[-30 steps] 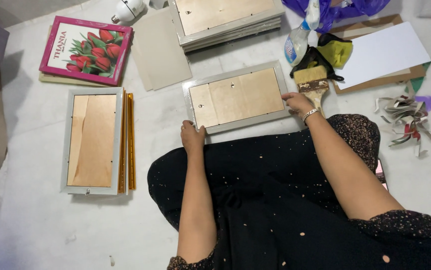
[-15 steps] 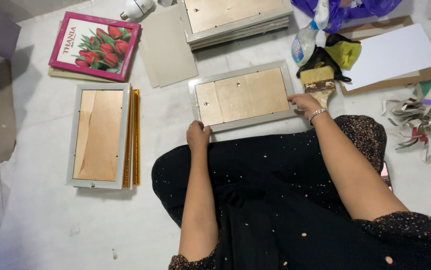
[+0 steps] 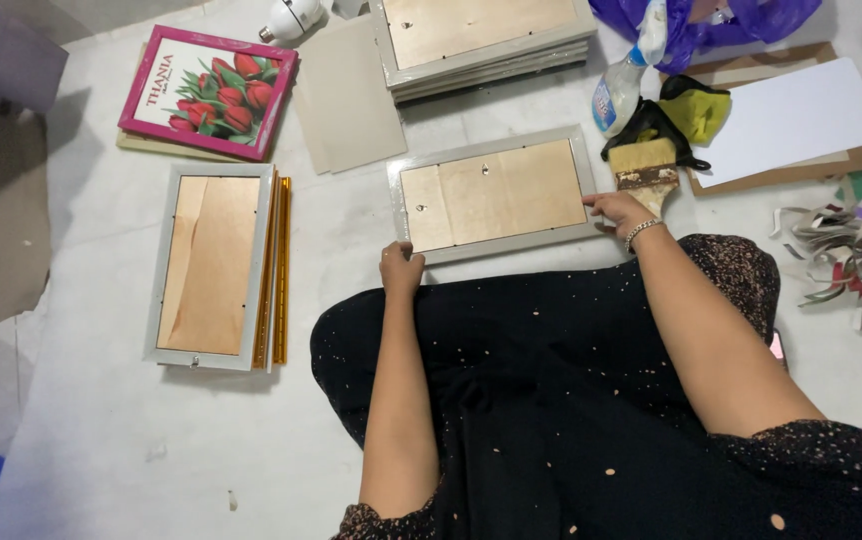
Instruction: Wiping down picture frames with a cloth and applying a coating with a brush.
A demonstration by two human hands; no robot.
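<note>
Frame [image 3: 491, 195] unmoved since earlier; left hand [image 3: 403, 268], right hand [image 3: 619, 210] grip its corners; one brush [image 3: 643, 168] beside.

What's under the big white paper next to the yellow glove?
Under the white sheet lies a brown cardboard piece; its edges stick out at the top and bottom. A green bit peeks out at the right corner. Whatever else sits beneath is covered.

Brush [image 3: 645, 170] right of frame [image 3: 493, 194]
</note>
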